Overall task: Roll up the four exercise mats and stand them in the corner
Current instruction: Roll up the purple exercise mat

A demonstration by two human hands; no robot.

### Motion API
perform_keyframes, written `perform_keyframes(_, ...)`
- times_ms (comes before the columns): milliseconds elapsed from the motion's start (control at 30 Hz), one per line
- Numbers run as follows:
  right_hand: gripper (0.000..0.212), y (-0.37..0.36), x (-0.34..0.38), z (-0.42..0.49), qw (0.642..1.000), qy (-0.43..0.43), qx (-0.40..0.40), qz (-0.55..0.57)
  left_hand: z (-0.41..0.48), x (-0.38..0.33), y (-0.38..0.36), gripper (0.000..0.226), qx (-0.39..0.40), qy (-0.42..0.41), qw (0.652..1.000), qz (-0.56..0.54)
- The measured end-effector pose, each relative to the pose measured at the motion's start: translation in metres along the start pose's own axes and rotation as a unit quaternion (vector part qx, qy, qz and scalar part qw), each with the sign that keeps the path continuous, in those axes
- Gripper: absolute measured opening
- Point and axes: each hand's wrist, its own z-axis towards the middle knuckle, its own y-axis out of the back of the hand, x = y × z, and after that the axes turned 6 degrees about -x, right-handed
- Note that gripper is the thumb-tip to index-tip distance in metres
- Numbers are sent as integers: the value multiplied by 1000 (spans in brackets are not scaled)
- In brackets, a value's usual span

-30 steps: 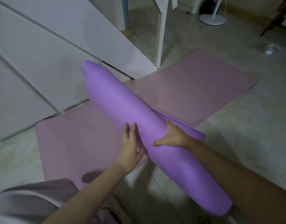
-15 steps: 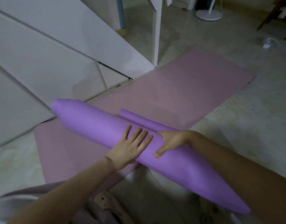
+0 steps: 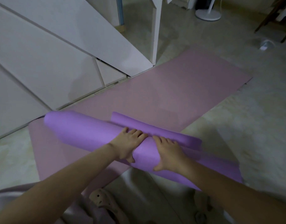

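Observation:
A bright purple mat (image 3: 84, 131) lies rolled up across the floor, its left end near the white panels and its right end low at the right. A loose flap of it (image 3: 148, 126) sticks out behind the roll. My left hand (image 3: 128, 143) grips the roll from above, fingers over the top and thumb underneath. My right hand (image 3: 167, 153) grips it right beside, thumb curled under the near side. Under the roll a pale pink mat (image 3: 171, 91) lies flat on the floor.
White slanted stair panels (image 3: 50, 50) fill the left. A white post (image 3: 156, 29) stands behind the pink mat. A fan base (image 3: 207, 13) and chair legs (image 3: 271, 21) are at the far right. Beige clogs (image 3: 105, 201) are on my feet below.
The purple roll swung down from pointing up and away to lying nearly level across the pink mat. My left hand went from beside it to gripping it, and my right hand regripped.

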Motion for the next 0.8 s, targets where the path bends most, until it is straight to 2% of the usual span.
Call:
perform_keyframes(167,105,-1,-10,14,998,-26,15,54,-9,-2,-10,123,-55,14,997,48)
perform_keyframes(333,107,11,-17,26,986,-70,54,144,-26,-22,-25,122,-136,66,982,112)
perform_keyframes(500,98,24,-20,35,963,-70,116,232,-31,-19,-35,146,-161,81,976,124)
perform_keyframes(600,96,22,-18,41,942,-50,159,292,-32,-10,-33,134,-171,60,975,131)
perform_keyframes(700,85,21,-16,43,924,-30,188,330,-34,-2,-25,127,-180,28,975,131)
perform_keyframes(800,89,27,-16,40,926,-41,173,333,-29,5,-17,121,-181,18,977,111)
